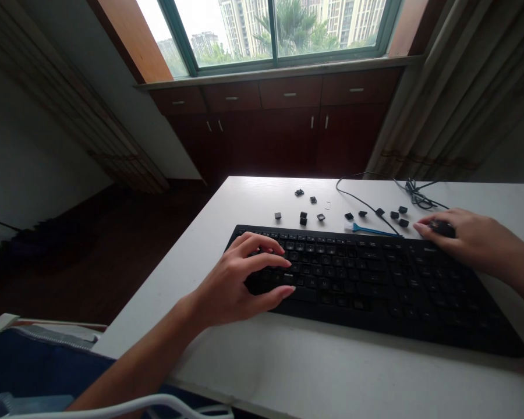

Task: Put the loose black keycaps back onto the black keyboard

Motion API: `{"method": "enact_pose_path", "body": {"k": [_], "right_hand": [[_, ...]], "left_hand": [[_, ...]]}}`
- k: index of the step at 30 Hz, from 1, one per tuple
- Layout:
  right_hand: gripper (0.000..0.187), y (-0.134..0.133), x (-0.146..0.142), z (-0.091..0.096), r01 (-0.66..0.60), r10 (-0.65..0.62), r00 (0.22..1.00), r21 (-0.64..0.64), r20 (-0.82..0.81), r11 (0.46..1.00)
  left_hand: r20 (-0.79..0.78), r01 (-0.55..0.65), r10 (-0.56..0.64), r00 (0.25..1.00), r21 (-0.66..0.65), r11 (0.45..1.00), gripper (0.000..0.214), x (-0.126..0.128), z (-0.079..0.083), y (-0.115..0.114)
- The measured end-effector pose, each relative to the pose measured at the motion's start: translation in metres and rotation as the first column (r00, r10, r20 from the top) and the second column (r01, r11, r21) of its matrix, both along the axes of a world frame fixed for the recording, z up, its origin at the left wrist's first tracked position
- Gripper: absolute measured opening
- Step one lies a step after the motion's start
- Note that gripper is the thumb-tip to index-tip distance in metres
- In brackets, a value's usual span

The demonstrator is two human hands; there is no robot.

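Observation:
A black keyboard point(332, 314) lies at an angle on the white table, with some keycaps off, leaving bare key spots. Over its left end is my left hand point(244, 273), fingers apart and curved above the keys, thumb near the front row. Nothing shows in that hand. Past the keyboard's far right edge, my right hand point(471, 233) is closed around a small dark object point(443, 228), whose kind I cannot make out. Several loose black keycaps point(303, 218) lie behind the keyboard. Near them is a blue-handled brush point(371, 230) with pale bristles, along the keyboard's back edge.
A black cable point(353, 195) loops across the back of the white table point(192, 244) to a bundled coil point(419, 198). Dark red cabinets point(262, 139) stand under the window. At lower left are a dark blue bag point(35, 361) and a white curved rail point(126, 402).

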State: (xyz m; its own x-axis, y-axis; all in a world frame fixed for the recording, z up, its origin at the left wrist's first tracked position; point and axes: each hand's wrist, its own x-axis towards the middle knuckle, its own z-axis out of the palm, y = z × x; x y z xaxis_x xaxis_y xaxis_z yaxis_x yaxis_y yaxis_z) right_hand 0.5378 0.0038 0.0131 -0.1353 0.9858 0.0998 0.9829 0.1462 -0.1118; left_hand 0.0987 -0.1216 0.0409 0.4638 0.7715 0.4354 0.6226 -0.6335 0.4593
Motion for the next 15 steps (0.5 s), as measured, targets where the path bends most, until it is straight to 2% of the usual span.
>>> {"method": "enact_pose_path", "body": {"k": [5,10,15], "right_hand": [[0.053,0.0,0.0,0.0,0.014,-0.014,1.0,-0.016,0.004,1.0],[0.056,0.0,-0.002,0.002,0.026,-0.026,1.0,-0.031,0.011,0.999],[0.057,0.0,-0.003,0.004,0.028,-0.027,1.0,-0.04,0.013,0.999]], "left_hand": [[-0.056,0.071,-0.066,0.996,0.1,0.992,0.034,0.001,0.003,-0.002],[-0.167,0.164,-0.127,0.978,0.235,0.958,0.035,0.0,-0.002,0.002],[-0.204,0.163,-0.114,0.972,0.243,0.956,0.035,-0.005,-0.008,0.007]]}}
